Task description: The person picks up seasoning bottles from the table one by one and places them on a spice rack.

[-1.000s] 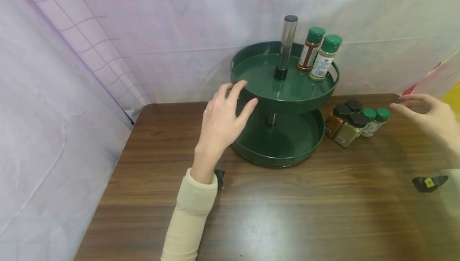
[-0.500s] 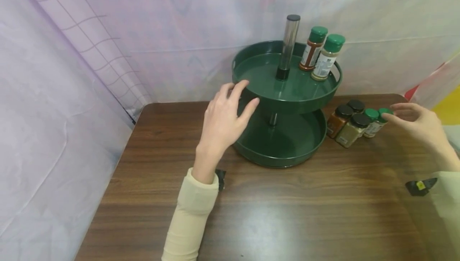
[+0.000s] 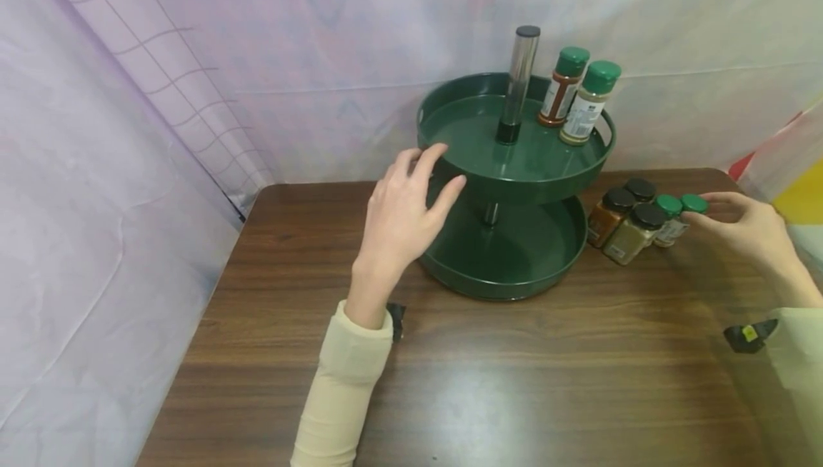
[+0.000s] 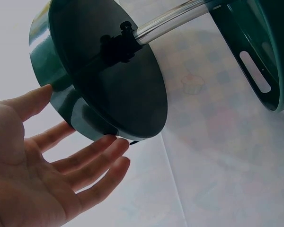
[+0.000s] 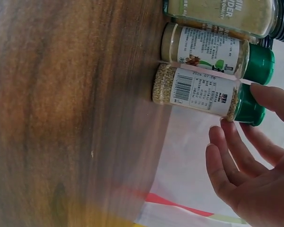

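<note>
My left hand [image 3: 401, 210] is at the left side of a green two-tier turntable rack's upper tray [image 3: 476, 156]. Its fingers are spread and fairly straight, with the thumb and fingertips against the tray's outer wall [image 4: 61, 80]. On the right, my right hand [image 3: 749, 228] pinches the green cap of a slim spice jar [image 5: 199, 92] between thumb and fingers. That jar has a white label and pale seeds inside, and it stands upright on the table. Beside it is a second green-capped jar [image 5: 208, 49]. The far side of the pinched cap is hidden.
Two green-capped spice jars, one red-brown [image 3: 558, 99] and one pale [image 3: 584, 117], stand on the upper tray's right side. Black-lidded square jars [image 3: 633, 235] cluster between the lower tray [image 3: 501, 288] and my right hand. A metal post [image 3: 519, 81] rises through the rack. Curtains hang behind the wooden table [image 3: 514, 374].
My right hand has moved left and slightly down, from beside the jars onto the outermost green cap. The left hand stays at the upper tray.
</note>
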Demonstrator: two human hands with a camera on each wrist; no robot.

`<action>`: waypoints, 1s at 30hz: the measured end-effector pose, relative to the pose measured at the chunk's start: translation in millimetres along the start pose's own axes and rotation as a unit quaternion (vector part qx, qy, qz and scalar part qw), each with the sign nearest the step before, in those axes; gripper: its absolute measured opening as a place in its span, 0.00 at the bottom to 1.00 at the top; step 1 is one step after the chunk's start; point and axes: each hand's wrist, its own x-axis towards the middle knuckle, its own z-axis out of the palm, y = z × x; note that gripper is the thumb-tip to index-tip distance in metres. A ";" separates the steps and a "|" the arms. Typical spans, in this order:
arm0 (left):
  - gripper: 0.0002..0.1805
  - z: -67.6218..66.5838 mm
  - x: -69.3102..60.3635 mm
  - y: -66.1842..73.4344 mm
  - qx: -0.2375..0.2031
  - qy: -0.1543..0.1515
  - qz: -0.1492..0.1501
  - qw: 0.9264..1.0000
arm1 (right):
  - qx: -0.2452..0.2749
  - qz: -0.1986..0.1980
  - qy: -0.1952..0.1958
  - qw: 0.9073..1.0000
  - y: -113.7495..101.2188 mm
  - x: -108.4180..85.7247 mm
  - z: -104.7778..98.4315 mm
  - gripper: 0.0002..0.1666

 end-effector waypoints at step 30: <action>0.30 -0.7 -0.8 0.6 0.005 0.002 0.006 1.000 | 0.097 -0.030 0.126 0.987 -3.3 -4.1 -37.7 0.35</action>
